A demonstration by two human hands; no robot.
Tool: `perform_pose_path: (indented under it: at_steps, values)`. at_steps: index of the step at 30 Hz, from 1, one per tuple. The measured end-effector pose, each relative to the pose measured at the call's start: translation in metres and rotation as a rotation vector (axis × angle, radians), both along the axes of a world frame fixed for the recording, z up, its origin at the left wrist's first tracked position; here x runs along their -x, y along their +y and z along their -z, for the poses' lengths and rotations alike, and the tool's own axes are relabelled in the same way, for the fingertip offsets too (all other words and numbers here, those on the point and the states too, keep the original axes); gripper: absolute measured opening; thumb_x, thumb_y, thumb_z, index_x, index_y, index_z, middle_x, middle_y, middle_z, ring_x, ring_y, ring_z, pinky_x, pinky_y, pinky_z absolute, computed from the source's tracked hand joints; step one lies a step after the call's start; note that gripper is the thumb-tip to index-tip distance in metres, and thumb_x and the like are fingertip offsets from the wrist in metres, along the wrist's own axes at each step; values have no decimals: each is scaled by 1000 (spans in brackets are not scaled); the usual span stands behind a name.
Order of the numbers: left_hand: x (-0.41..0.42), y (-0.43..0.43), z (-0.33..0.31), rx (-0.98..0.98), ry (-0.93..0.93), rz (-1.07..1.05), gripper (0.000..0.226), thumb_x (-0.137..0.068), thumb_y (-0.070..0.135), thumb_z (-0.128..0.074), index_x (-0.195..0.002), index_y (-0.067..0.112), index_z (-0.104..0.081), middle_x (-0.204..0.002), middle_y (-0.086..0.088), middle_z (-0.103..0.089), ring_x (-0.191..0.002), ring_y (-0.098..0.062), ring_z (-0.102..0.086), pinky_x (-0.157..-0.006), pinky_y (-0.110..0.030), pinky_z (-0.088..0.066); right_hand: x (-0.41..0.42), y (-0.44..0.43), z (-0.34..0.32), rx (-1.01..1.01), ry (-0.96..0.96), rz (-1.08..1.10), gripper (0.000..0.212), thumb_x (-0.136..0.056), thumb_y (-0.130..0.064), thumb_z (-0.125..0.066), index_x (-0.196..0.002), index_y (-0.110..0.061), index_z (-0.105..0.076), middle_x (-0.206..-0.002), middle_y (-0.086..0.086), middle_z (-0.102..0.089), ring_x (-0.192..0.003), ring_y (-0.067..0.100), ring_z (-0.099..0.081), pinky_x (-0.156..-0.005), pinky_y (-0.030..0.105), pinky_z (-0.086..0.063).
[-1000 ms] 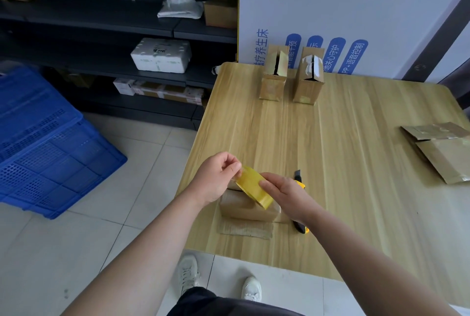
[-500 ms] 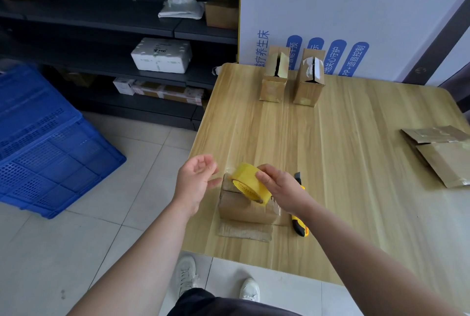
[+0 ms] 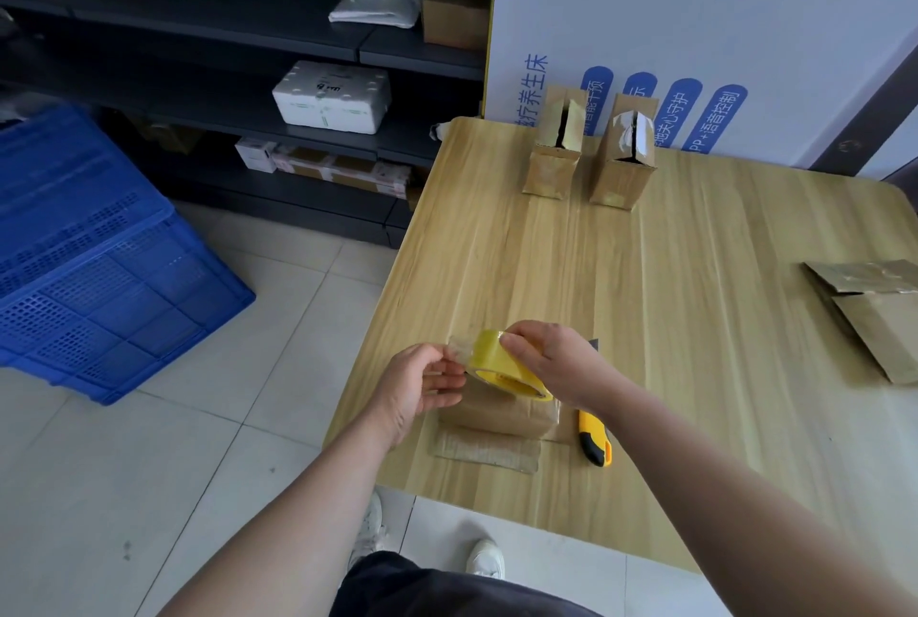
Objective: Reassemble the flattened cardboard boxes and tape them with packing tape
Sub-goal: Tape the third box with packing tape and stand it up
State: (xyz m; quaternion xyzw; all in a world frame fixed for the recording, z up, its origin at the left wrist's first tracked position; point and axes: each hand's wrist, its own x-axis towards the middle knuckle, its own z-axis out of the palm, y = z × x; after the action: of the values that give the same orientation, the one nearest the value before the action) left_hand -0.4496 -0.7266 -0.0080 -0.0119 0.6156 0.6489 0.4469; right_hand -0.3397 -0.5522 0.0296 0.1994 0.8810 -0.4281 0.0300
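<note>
- wooden table (image 3: 695,318) in front of me, dark shelves and a blue crate (image 3: 99,269) well out past my left hand (image 3: 422,388). my right hand (image 3: 556,363) is clasped on the roll (image 3: 501,365), fingers curled over its top. my left hand pinches the tape end (image 3: 459,348), just beside the right fingertips.
- where's the box?
- box (image 3: 501,413) lies right under the roll, below both sets of fingers, with one flap (image 3: 484,447) spread flat on the table toward me. i can't tell if the roll touches it.
- what worries you?
- the tape end is short and clear. if my left pinch slips, i judge it snaps back onto the roll and i lose the edge. if i pull at a slant, the strip could twist and stick to itself or to my fingers.
- and the box?
- nothing pins it. both hands are on the tape, so pressing a strip down could shove the box sideways, and it sits near the table's corner on my left-finger side. the seam could gape and get taped crooked.
- knife?
- knife (image 3: 593,437) lies just below my right wrist, back from the fingertips. i can't tell if the blade is out, so a blind reach for it is a risk.
</note>
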Motion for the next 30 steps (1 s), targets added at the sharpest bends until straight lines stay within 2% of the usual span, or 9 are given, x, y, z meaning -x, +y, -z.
perform_pose_path:
  at_steps: [2, 5, 8, 10, 13, 19, 22, 26, 30]
  values:
    - [2, -2, 0, -46, -18, -4, 32, -81, 28, -62, -100, 3, -66, -87, -12, -68, -85, -26, -68, -81, -51, -56, 4, 0, 0, -13, -10, -7, 21, -98, -45, -45, -90, -33, -61, -73, -13, -59, -67, 0, -54, -56, 12, -39]
    - [2, 0, 1, 26, 102, 20, 16, -91, 23, -65, -93, 7, -65, -81, -5, -67, -79, -18, -66, -77, -47, -59, 8, 0, 0, -12, -18, -21, 24, -98, -46, -46, -91, -32, -63, -80, -8, -64, -73, 8, -57, -58, 14, -41]
    - [1, 4, 4, 82, 180, -6, 13, -95, 18, -59, -91, 6, -62, -74, -3, -60, -71, -14, -60, -73, -45, -60, 10, -1, 0, -3, -30, -22, 23, -96, -50, -47, -92, -35, -64, -79, -13, -63, -71, 4, -57, -56, 13, -40]
    - [-1, 6, 7, 114, 214, -17, 15, -98, 18, -54, -89, 7, -58, -72, -4, -53, -67, -15, -55, -71, -44, -61, 9, -3, 2, -2, -45, -9, 29, -93, -56, -48, -85, -34, -64, -71, -13, -59, -65, 5, -53, -54, 16, -39]
    - [-1, 7, 9, 159, 218, -57, 19, -102, 20, -45, -89, 7, -50, -72, -7, -46, -66, -16, -50, -69, -44, -60, 7, -7, 3, 51, -30, 41, 43, -91, -61, -48, -62, -30, -54, -52, -14, -41, -51, 5, -39, -50, 21, -31]
    - [2, 9, 14, 203, 299, -23, 20, -101, 20, -42, -88, 7, -50, -74, -9, -49, -65, -16, -52, -61, -37, -60, 11, 2, -8, -113, -2, 132, 49, -82, -55, -62, -61, -11, -55, -50, -8, -35, -46, 9, -35, -42, 19, -29]
    - [3, 11, 18, 198, 279, -50, 21, -101, 20, -41, -86, 7, -48, -73, -10, -49, -67, -18, -52, -59, -38, -60, 10, 4, -12, -251, -81, 144, 50, -75, -57, -60, -61, -10, -57, -52, -4, -39, -48, 13, -39, -45, 27, -35]
    - [3, 11, 24, 200, 236, -57, 20, -102, 20, -41, -88, 7, -49, -72, -11, -50, -70, -23, -56, -56, -30, -57, 3, 6, -12, -318, -163, 156, 46, -73, -59, -61, -57, -16, -57, -53, -4, -46, -50, 13, -47, -44, 26, -36]
    - [7, 8, 34, 217, 165, -103, 19, -102, 17, -38, -89, 7, -49, -71, -11, -47, -59, -19, -59, -57, -34, -58, 5, 0, -12, -357, -160, 121, 54, -77, -69, -54, -72, -16, -61, -59, -3, -56, -60, 16, -55, -50, 29, -44]
